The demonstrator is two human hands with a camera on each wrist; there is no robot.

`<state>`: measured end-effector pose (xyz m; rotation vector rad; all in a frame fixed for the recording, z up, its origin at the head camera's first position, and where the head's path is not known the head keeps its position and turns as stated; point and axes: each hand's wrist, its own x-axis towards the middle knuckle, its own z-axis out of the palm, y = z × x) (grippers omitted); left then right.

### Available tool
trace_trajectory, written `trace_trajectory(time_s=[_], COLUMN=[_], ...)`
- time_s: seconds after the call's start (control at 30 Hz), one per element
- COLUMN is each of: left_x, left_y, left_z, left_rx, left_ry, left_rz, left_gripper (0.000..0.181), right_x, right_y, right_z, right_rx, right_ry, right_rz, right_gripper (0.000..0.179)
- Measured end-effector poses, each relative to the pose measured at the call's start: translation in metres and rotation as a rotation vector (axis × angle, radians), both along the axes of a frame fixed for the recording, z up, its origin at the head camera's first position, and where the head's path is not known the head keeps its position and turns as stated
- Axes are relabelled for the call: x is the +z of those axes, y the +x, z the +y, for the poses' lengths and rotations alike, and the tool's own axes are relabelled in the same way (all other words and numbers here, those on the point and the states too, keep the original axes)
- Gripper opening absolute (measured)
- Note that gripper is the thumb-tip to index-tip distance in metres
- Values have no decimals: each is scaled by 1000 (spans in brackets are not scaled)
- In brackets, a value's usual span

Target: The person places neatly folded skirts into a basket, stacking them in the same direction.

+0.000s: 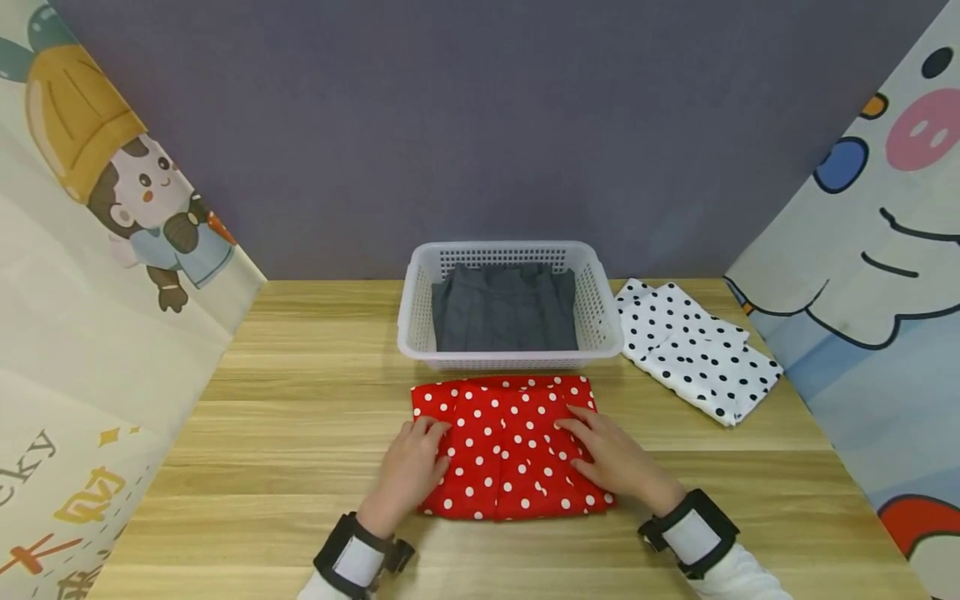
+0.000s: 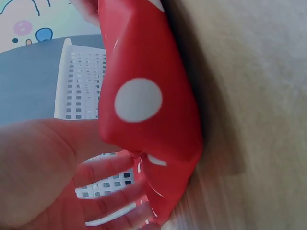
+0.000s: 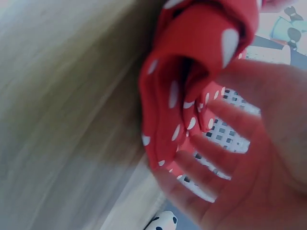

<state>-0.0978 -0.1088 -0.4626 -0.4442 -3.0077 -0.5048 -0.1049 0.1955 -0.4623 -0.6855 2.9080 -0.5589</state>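
Observation:
A folded red cloth with white polka dots (image 1: 510, 450) lies flat on the table in the head view, with its layered folds showing in the right wrist view. My left hand (image 1: 408, 471) rests at its left edge, thumb and fingers touching the fabric without curling round it. At the opposite edge, my right hand (image 1: 618, 458) lies with fingers spread and fairly straight, fingertips on the cloth. Just behind the red cloth stands a white plastic basket (image 1: 510, 360) with a folded dark grey cloth (image 1: 506, 308) inside.
Right of the basket lies a folded white cloth with black dots (image 1: 697, 354), close to the right wall panel. The wooden table (image 1: 300, 392) meets a grey back panel (image 1: 480, 125). Cartoon-printed panels flank both sides.

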Motion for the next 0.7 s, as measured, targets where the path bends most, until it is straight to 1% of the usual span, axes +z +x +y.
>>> trace_trajectory(time_s=[0.07, 0.2, 0.27, 0.33, 0.47, 0.57, 0.7], left_x=[1, 6, 8, 11, 14, 16, 15], left_y=[-1, -3, -5, -8, -15, -21, -25], left_z=[1, 3, 4, 5, 7, 9, 10], left_rx=[34, 116, 153, 191, 243, 277, 307], left_ry=[10, 36, 40, 47, 56, 56, 32], left_rz=[-16, -53, -83, -123, -181, -197, -203], left_gripper=[48, 51, 54, 57, 62, 64, 64], right_x=[2, 7, 11, 14, 18, 18, 17], right_y=[-1, -4, -7, -9, -15, -18, -22], right_z=[-2, -5, -7, -9, -11, -12, -14], right_rx=[-51, -194, -258, -305, -362, -393, -426], right_ry=[-14, -29, -22, -12, 18, 32, 44], right_rz=[-10, -24, -33, -36, -56, -100, -163], right_gripper=[60, 59, 59, 58, 59, 62, 66])
